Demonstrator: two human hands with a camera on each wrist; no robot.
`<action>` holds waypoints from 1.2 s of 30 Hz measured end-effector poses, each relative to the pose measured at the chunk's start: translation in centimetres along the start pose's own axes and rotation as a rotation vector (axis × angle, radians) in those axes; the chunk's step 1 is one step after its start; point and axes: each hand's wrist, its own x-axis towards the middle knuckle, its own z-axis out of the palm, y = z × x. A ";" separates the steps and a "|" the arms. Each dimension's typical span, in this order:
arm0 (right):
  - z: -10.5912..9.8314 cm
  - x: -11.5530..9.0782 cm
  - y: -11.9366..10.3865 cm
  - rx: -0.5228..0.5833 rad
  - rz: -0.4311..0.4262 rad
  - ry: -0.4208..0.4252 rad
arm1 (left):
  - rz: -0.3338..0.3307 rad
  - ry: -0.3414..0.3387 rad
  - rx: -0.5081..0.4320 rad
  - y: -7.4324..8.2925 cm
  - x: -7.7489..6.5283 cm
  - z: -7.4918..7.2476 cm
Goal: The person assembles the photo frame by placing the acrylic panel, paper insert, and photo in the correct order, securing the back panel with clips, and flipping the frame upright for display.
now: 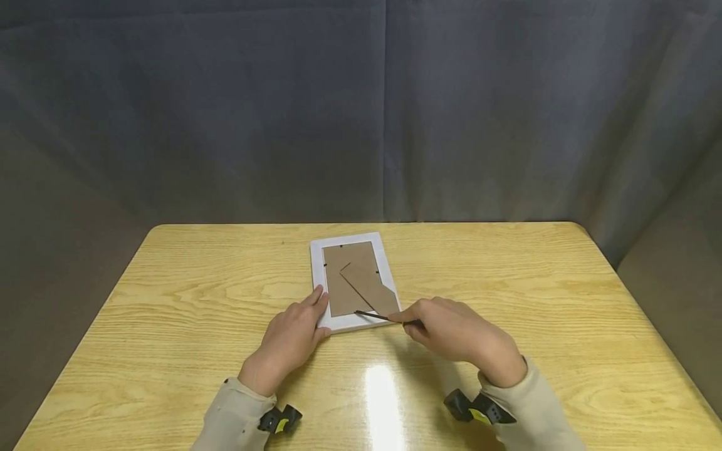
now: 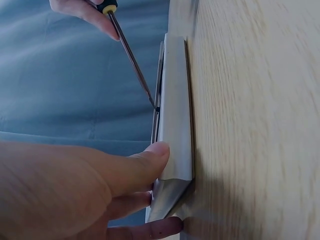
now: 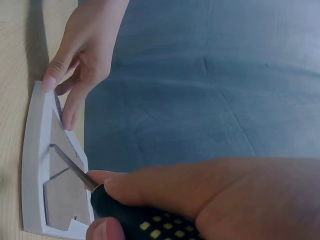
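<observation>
A white picture frame lies face down on the table, its brown backing board upward. My left hand grips the frame's near left corner, thumb on the near edge and fingers over the left side. My right hand holds a screwdriver by its dark handle with yellow dots. In the left wrist view the tip of its metal shaft is at a small black tab on the near edge of the backing. A folded stand leg lies flat against the board.
The light wood table has rounded far corners, with a grey curtain hanging behind it. More small black tabs, such as the right-side tab, sit along the backing's edges. A bright reflection shines on the near tabletop.
</observation>
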 end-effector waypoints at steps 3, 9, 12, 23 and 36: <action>0.0 0.2 0.0 -0.005 -0.011 0.007 | 0.002 0.006 0.000 -0.1 0.0 0.0; 0.2 0.7 0.1 -0.018 -0.009 0.016 | -0.006 0.009 0.007 -0.3 0.0 -0.1; 0.2 0.9 0.1 -0.020 0.002 0.017 | -0.009 0.010 0.010 -0.4 -0.1 -0.1; 0.5 0.8 -0.2 0.010 0.038 0.015 | 0.003 0.011 0.008 -0.4 -0.1 0.1; 1.2 0.2 0.2 -0.048 -0.005 0.062 | 0.002 0.011 0.002 -0.2 0.0 0.2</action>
